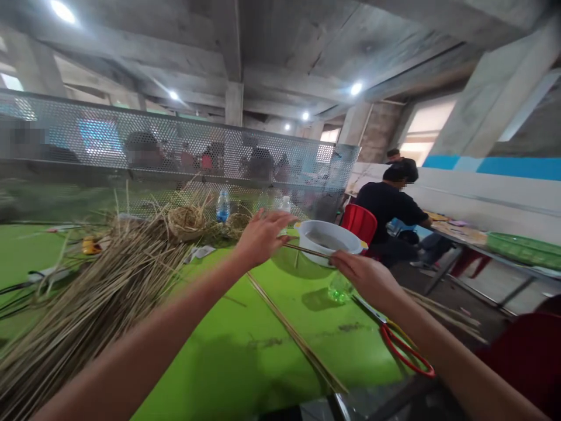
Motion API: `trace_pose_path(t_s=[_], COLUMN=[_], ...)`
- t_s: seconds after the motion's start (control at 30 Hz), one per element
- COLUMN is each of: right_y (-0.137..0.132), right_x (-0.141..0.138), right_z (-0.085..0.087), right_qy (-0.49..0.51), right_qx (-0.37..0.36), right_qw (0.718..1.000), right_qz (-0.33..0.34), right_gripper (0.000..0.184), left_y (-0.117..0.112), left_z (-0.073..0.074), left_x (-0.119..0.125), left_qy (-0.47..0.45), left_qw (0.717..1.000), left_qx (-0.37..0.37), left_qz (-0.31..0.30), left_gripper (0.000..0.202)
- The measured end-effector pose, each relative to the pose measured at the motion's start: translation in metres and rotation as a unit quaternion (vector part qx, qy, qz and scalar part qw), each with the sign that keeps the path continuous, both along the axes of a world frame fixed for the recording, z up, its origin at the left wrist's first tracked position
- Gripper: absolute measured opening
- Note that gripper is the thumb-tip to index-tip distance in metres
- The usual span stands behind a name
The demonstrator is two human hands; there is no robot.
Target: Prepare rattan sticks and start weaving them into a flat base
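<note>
My left hand and my right hand are raised over a bright green table. Between them runs a thin tan reed strip, pinched at each end by my fingers. Just behind the strip stands a white basin with dark water in it. A large heap of dry reed stalks lies to the left of my left arm. Red-handled scissors lie on the table under my right forearm.
A long reed strip lies across the table. Small woven baskets and water bottles stand at the back, before a perforated metal screen. A person in black sits on a red chair at another table, right.
</note>
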State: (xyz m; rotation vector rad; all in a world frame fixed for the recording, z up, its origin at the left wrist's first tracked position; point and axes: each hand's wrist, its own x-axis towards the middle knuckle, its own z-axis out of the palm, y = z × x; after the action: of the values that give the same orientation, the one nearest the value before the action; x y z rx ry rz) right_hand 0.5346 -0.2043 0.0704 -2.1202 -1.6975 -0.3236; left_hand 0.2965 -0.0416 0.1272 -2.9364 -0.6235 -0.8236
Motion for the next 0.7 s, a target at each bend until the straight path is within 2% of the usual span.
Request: trace_pose_path(t_s=[0.1, 0.2, 0.3, 0.37, 0.47, 0.7], right_y=[-0.003, 0.002, 0.013, 0.022, 0.033, 0.038], right_x=[-0.004, -0.006, -0.009, -0.012, -0.016, -0.021], right_z=[-0.041, -0.078, -0.105, -0.118, -0.131, -0.150], right_qy=[0.043, 0.053, 0.043, 0.029, 0.002, -0.094], right_qx=[-0.047, -0.081, -0.106, -0.119, -0.136, -0.133], right_qw=[0.998, 0.995, 0.993, 0.991, 0.985, 0.975], right_qz=[-0.012, -0.022, -0.041, -0.061, -0.103, -0.152], right_gripper=[0.041, 0.042, 0.043, 0.044, 0.045, 0.046], left_y=[0.008, 0.023, 0.035, 0.039, 0.040, 0.049], left_z=[-0.041, -0.092, -0.140, -0.162, -0.178, -0.178], left_x=[-0.040, -0.082, -0.119, -0.138, -0.157, -0.206], left_qy=[-0.027, 0.029, 0.110, 0.156, 0.196, 0.188], left_qw=[0.995, 0.987, 0.969, 0.958, 0.949, 0.951], left_qx=[-0.021, -0.069, -0.122, -0.145, -0.157, -0.120], left_qz=[0.093, 0.144, 0.187, 0.193, 0.191, 0.216], left_gripper=[0.048, 0.046, 0.046, 0.045, 0.045, 0.036])
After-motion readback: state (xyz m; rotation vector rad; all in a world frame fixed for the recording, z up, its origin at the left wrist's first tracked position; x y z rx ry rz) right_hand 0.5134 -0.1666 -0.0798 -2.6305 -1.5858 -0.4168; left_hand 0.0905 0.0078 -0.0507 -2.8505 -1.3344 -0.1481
